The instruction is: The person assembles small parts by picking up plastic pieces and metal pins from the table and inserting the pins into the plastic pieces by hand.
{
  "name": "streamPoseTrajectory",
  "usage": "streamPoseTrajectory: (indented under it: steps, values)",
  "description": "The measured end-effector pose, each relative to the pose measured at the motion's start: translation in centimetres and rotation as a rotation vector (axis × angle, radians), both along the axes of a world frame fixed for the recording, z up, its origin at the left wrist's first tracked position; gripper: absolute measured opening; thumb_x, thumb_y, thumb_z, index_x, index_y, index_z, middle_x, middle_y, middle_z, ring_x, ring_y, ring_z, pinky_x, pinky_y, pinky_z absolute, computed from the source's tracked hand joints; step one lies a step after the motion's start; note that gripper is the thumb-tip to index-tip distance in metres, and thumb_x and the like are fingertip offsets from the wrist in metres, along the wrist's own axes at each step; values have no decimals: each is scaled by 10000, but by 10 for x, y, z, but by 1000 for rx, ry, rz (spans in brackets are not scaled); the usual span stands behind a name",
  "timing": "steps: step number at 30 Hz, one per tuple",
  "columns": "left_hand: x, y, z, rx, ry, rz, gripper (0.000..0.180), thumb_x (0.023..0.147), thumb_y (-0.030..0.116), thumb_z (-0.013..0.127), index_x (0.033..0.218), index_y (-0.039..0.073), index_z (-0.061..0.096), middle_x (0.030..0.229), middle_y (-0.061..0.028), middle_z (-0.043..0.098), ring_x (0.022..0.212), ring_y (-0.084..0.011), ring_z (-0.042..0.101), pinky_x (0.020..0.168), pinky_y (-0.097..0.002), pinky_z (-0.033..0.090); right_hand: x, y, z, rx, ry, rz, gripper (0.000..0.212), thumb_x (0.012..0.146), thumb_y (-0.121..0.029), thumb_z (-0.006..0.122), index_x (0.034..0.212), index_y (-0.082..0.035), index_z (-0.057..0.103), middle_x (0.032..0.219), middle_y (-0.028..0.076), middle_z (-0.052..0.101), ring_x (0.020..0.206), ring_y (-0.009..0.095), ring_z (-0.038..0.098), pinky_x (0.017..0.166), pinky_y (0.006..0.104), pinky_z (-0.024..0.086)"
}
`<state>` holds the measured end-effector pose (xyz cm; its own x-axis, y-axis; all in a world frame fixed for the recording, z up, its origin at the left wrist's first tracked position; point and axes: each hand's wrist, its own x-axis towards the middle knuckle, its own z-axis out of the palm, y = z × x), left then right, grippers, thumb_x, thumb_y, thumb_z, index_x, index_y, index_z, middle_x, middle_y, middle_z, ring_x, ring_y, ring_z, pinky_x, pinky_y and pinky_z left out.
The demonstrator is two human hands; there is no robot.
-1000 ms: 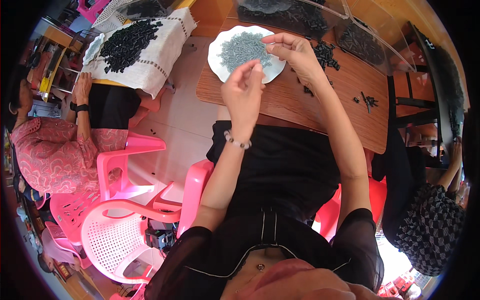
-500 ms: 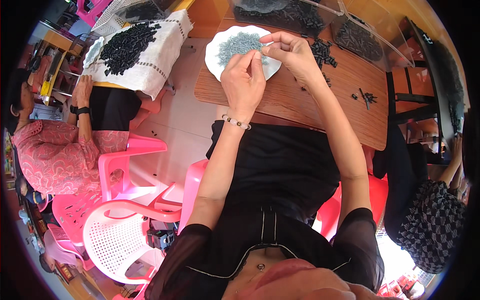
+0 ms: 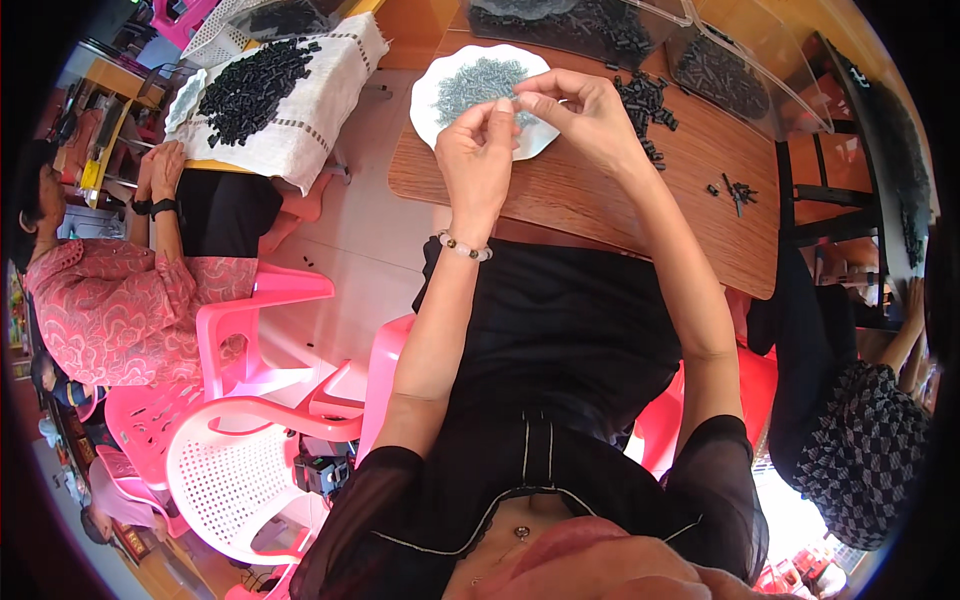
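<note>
While the person sits on a pink plastic chair at the brown wooden bench, both hands are up over the near edge of a white round plate heaped with small grey-blue screws. The left hand has its fingers curled in, thumb and forefinger tips pinched together on something too tiny to make out, and there's a beaded bracelet on that wrist. The right hand is pinched shut the same way, its fingertips touching the left's right above the plate rim, so both seem to grip the same small bit. Just right of the plate sits a loose scatter of small black plastic parts, with a few more strays further right on the bench. Clear plastic trays of dark parts line the far edge. Off to the left, another person in a pink patterned top sits by a white cloth piled with black pieces.
</note>
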<state>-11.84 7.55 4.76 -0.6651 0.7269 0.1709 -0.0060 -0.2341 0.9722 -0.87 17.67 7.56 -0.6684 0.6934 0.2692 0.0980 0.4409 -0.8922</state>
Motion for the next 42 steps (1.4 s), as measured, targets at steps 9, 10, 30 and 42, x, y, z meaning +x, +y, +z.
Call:
streamPoseTrajectory:
  steps: [9,10,30,42]
  values:
    - [34,-27,-4,122,-764,-503,276,960,196,578,1128,-20,615,931,-70,658,720,-74,586,643,-198,498,51,-31,13,-118,146,-52,121,869,-104,664,929,-4,694,830,27,691,753,55,585,703,223,466]
    - [39,-30,-4,116,-770,-507,276,960,196,578,1128,-20,615,931,-70,658,720,-74,586,643,-198,498,59,-34,11,-123,142,-59,121,869,-104,664,929,-4,694,830,27,691,753,55,585,703,223,466]
    - [93,-62,-11,-9,-1057,-526,284,905,258,653,1124,83,606,1019,-30,672,861,-100,641,733,-219,535,123,-83,-14,51,228,-122,123,794,-29,726,917,-26,716,877,37,694,847,145,549,782,279,435]
    - [100,-65,-16,-34,-1092,-535,227,910,261,645,1095,132,627,1048,18,654,884,-73,622,735,-196,502,122,-86,-10,439,115,-210,201,708,-9,762,892,-86,730,823,17,676,820,183,524,707,286,443]
